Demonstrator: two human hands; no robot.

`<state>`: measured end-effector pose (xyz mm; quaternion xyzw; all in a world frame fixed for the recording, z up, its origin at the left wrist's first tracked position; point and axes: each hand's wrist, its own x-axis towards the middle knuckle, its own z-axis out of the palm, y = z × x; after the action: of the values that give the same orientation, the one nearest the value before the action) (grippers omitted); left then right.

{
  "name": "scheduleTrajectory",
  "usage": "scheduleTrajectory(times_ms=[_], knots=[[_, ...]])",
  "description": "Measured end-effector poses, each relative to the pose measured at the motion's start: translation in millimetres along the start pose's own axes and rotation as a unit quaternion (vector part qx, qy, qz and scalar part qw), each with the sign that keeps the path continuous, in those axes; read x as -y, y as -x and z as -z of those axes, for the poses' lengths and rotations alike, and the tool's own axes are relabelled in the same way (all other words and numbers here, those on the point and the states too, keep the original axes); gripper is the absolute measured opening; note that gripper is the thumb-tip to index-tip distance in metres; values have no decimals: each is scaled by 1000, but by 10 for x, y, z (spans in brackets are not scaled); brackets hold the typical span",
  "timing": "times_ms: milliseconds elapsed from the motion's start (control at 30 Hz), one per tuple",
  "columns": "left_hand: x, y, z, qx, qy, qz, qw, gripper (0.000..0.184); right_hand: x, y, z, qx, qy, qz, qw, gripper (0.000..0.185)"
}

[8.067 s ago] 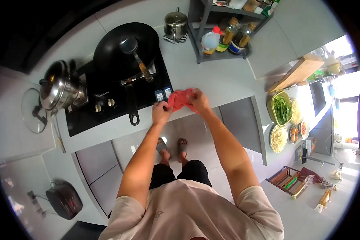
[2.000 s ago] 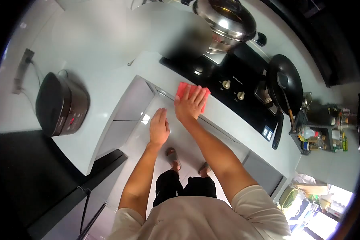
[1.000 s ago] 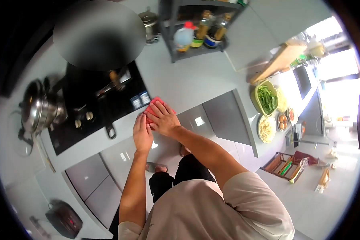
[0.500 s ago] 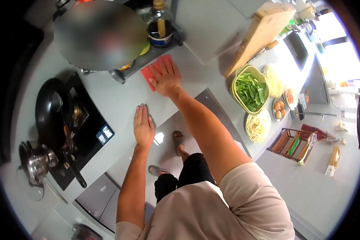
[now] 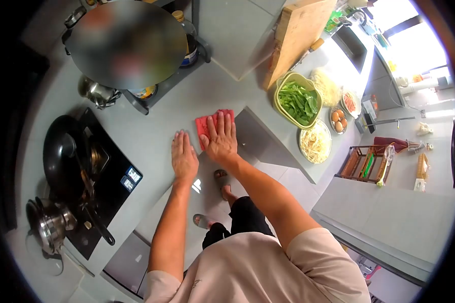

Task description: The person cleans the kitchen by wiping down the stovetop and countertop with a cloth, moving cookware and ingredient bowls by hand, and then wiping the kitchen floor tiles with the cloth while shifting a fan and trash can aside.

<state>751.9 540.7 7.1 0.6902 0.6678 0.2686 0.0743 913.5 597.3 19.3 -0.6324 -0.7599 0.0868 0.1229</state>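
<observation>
My right hand lies flat with fingers outstretched on a red cloth, pressing it against the grey-white countertop close to the front edge. Part of the cloth is hidden under the palm and fingers. Just left of it, my left hand rests palm down at the counter's edge, fingers extended, with nothing in it. A small gap separates the two hands.
On the left, a black wok sits on a cooktop beside steel pots. A rack holds bottles at the back. Rightward stand a basket of greens, a plate of sprouts, eggs and a cutting board.
My right hand has slid the red cloth from near the rack toward me, to the counter's front edge. My left hand stays resting at the edge. The view has shifted slightly.
</observation>
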Motion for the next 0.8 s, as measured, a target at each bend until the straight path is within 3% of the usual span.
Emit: scheduleTrajectory(times_ms=[133, 400, 500, 600, 700, 800], knots=[[233, -144, 26, -9, -44, 12, 999, 52, -118, -507, -81, -11, 47, -20, 999, 75], [188, -157, 11, -35, -4, 16, 999, 48, 5, -1957, -351, -80, 104, -13, 991, 78], [152, -169, 3, -39, -34, 15, 999, 48, 278, -1821, -351, -44, 97, 38, 994, 79], [162, -145, 8, -17, -45, 27, 998, 52, 412, -1222, -307, -47, -16, 129, 990, 76], [115, -173, -8, 14, -73, 32, 997, 58, 214, -652, -67, -23, -43, 140, 989, 76], [134, -163, -18, 29, -105, 35, 993, 61, -184, -423, 33, -2, -14, 57, 998, 81]])
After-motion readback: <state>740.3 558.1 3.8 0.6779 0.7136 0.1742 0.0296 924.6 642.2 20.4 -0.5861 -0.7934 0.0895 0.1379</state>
